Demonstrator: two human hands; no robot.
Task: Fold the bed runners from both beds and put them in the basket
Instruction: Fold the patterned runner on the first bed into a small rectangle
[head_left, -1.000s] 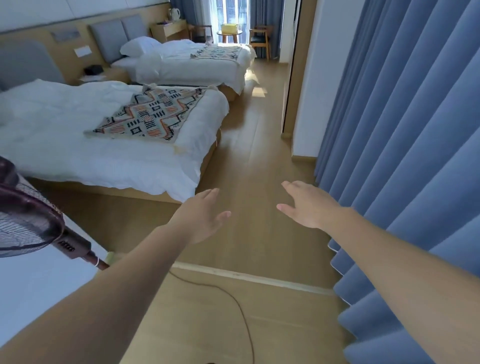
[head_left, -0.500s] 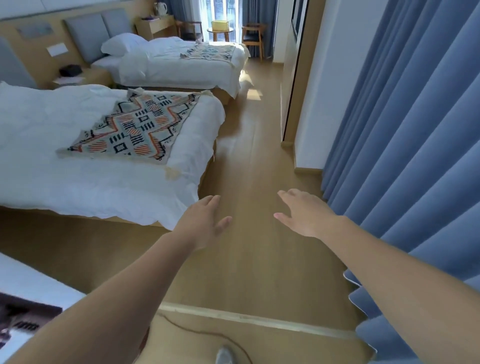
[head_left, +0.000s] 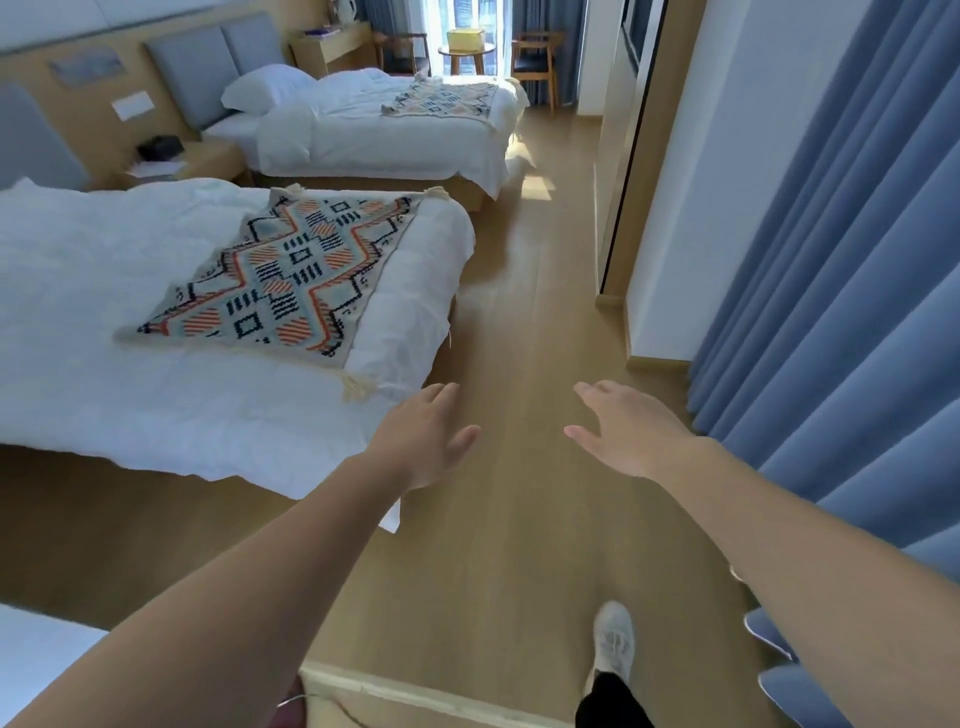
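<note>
The near runner (head_left: 280, 280) lies flat and unfolded on the near bed (head_left: 104, 389), ahead and left of the left hand (head_left: 421, 436), with its corner tassel (head_left: 358, 385) just beyond the fingertips. The second runner (head_left: 441, 101) is spread on the far bed (head_left: 363, 150), well ahead of both hands. Both hands are out front, fingers spread, holding nothing; the right hand (head_left: 623, 431) hovers over bare floor (head_left: 519, 312). A yellow box (head_left: 466, 39) on a small table far ahead may be the basket, but it's too small to tell.

The risks, as I judge them: a grab at the tassel alone could drag the runner crooked, or pull the white cover up with it. A one-corner tug could also slide the cloth off the bed edge onto the floor. The cover hangs low below the left forearm, where the stepping shoe (head_left: 613, 636) might catch it.

As for room, the curtain (head_left: 831, 312) crowds the right forearm. A clear lane of floor runs straight ahead between the hands, narrowing at the wall corner (head_left: 675, 208).
</note>
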